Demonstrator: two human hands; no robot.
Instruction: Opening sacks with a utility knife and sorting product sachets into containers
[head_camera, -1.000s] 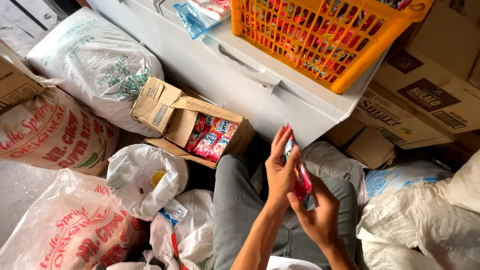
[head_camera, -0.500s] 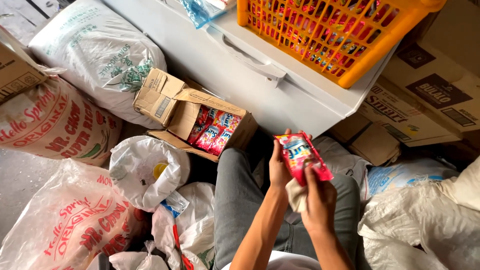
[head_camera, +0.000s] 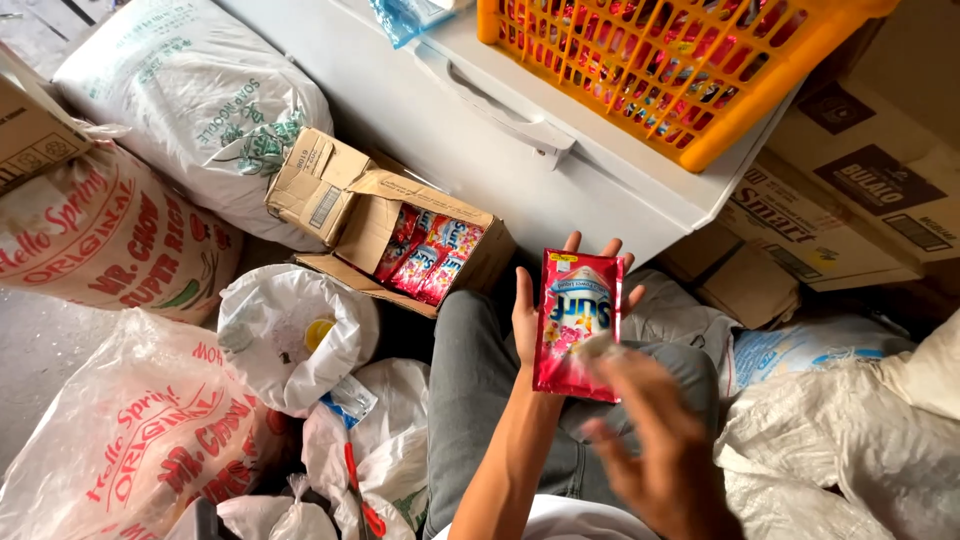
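Observation:
A red detergent sachet (head_camera: 575, 320) with a pink and blue print lies flat against the palm of my left hand (head_camera: 523, 312), whose fingers spread out behind its top edge. My right hand (head_camera: 655, 450) is blurred just below it and presses a small pale cloth (head_camera: 597, 349) onto the sachet's lower right corner. Both hands hover over my lap in grey trousers (head_camera: 470, 380). To the left of my knee stands an open cardboard box (head_camera: 330, 185) with several more red sachets (head_camera: 430, 255) upright inside.
A white chest lid (head_camera: 420, 110) with a handle carries an orange plastic basket (head_camera: 660, 70) of packets. Printed sacks (head_camera: 110, 240) and white plastic bags (head_camera: 290, 330) crowd the left. More cardboard cartons (head_camera: 860, 190) and white sacks (head_camera: 840, 430) lie on the right.
The sachet has turned from edge-on to flat and face up on my left palm. My right hand has slid down from over the sachet to its lower corner.

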